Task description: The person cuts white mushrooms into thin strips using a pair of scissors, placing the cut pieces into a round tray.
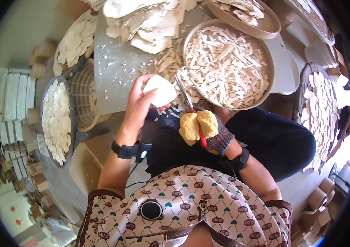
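A pale, flat, rounded slice (pixel 160 91) is pinched between the thumb and fingers of my bare left hand (pixel 141 100). My right hand (pixel 222 134), in a dark knitted glove, grips a pair of scissors (pixel 183 94) whose red handles are padded with yellow foam (pixel 190 126). The blades point up and away from me, just right of the slice and apart from it. Beyond them, a round tray (pixel 271 74) is filled with pale cut strips (pixel 227 64). Loose strips and crumbs lie on the grey table (pixel 113 77) between the tray and my left hand.
Large pale slices (pixel 150 27) are heaped at the table's far side. A second round tray (pixel 263 26) with scraps overlaps the full one. Slice-filled baskets stand left (pixel 56 122) and right (pixel 320 114). A plastic basket (pixel 80 105) and a cardboard box (pixel 90 160) sit on my left.
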Action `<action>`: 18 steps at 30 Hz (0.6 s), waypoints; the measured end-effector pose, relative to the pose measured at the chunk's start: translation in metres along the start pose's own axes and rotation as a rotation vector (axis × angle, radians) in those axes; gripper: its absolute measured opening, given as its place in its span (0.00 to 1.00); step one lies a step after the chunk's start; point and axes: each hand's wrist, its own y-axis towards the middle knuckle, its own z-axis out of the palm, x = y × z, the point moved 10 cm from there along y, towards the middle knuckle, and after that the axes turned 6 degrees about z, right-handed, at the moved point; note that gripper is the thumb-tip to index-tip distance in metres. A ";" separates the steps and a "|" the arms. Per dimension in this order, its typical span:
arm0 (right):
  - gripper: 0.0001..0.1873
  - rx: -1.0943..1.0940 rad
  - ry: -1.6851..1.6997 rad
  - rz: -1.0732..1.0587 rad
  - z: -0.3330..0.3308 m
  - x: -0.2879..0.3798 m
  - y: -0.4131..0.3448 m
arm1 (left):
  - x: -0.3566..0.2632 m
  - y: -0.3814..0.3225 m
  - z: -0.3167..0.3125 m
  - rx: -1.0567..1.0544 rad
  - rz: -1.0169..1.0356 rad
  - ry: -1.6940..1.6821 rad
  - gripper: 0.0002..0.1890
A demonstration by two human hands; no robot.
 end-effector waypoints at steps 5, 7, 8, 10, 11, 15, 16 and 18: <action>0.15 0.066 -0.358 -0.172 0.000 0.008 -0.032 | -0.027 0.025 -0.011 -0.011 0.018 0.171 0.19; 0.13 0.072 -0.735 -0.183 0.029 0.032 -0.052 | -0.035 0.046 0.019 0.237 -0.006 0.468 0.21; 0.14 0.074 -0.853 -0.182 0.039 0.038 -0.057 | -0.023 0.051 0.055 0.392 -0.098 0.507 0.23; 0.13 0.102 -0.828 -0.226 0.048 0.046 -0.067 | -0.018 0.041 0.157 0.725 -0.164 0.336 0.28; 0.14 0.126 -0.859 -0.526 0.056 0.060 -0.078 | -0.038 0.020 0.216 0.868 -0.044 0.112 0.32; 0.15 0.031 -0.973 -0.648 0.064 0.077 -0.089 | -0.066 -0.041 0.276 1.258 0.001 -0.049 0.30; 0.14 0.006 -0.991 -0.617 0.056 0.076 -0.092 | -0.051 -0.028 0.267 1.189 -0.015 0.051 0.25; 0.12 -0.032 -0.959 -0.565 0.044 0.065 -0.087 | -0.027 0.014 0.221 0.831 -0.019 0.129 0.18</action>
